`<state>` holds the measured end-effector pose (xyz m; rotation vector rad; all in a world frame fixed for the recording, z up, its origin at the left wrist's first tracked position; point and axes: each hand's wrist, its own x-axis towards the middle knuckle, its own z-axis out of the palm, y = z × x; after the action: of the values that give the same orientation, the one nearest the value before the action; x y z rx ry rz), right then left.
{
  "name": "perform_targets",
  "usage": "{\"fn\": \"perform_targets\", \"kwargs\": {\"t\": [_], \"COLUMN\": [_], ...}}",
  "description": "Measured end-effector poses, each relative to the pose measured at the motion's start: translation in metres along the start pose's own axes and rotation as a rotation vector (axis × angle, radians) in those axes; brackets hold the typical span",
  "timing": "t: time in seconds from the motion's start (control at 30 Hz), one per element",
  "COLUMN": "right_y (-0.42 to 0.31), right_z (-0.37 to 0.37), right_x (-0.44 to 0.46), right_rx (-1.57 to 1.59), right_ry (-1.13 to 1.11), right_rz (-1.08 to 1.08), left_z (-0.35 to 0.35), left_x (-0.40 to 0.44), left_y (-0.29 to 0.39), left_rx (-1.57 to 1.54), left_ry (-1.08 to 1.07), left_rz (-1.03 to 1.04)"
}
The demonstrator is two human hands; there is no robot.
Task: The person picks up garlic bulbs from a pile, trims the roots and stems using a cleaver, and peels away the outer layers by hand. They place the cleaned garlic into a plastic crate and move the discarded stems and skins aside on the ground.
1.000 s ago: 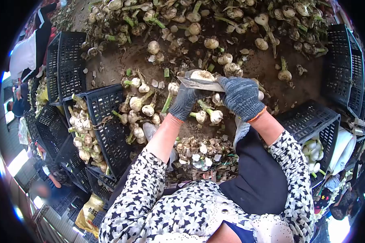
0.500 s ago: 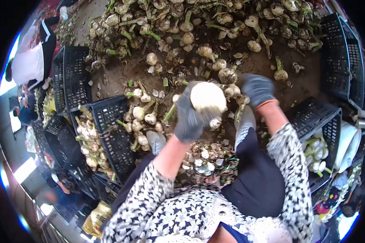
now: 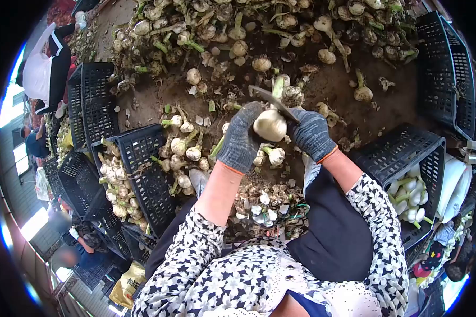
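Note:
My left hand (image 3: 240, 138), in a grey knit glove, is wrapped round the left side of a garlic bulb (image 3: 271, 126). In my right hand (image 3: 313, 134), gloved alike, is a knife (image 3: 274, 101); its handle is hidden in the fist. The dark blade slants across the top of the bulb, by a pale green stem (image 3: 278, 85). Whether the blade has cut through the stem I cannot tell. Just below my hands lies another garlic bulb (image 3: 274, 155), with several more stemmed bulbs (image 3: 181, 146) on the ground to the left.
A heap of untrimmed garlic (image 3: 232, 24) spreads across the far ground. Black crates stand on both sides: one left (image 3: 150, 169) beside piled bulbs, one right (image 3: 407, 150) holding whiter bulbs (image 3: 411, 198). Peelings (image 3: 262, 203) lie between my feet. Other people are at the far left.
The held bulb has moved down, away from the camera. My right hand has come left to it, and the knife blade now shows across its top.

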<state>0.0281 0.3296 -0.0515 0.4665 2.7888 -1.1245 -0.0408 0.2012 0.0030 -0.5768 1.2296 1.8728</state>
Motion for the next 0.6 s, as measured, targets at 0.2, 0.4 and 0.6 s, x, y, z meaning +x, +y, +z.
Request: {"fn": "perform_targets", "kwargs": {"t": [0.2,0.4,0.6], "right_y": [0.002,0.006,0.026], "right_z": [-0.008,-0.013,-0.022], "right_x": [0.005,0.007,0.008], "right_rx": [-0.108,-0.139,-0.113], "right_ry": [0.162,0.087,-0.132], "right_rz": [-0.190,-0.205,0.279], "left_z": [-0.026,-0.025,-0.096], "left_x": [0.012,0.004,-0.025], "left_y": [-0.017,0.009,0.081], "left_rx": [0.165,0.608,1.554], "left_ry": [-0.156,-0.274,0.126], "left_rz": [-0.059,0.055,0.277]}}
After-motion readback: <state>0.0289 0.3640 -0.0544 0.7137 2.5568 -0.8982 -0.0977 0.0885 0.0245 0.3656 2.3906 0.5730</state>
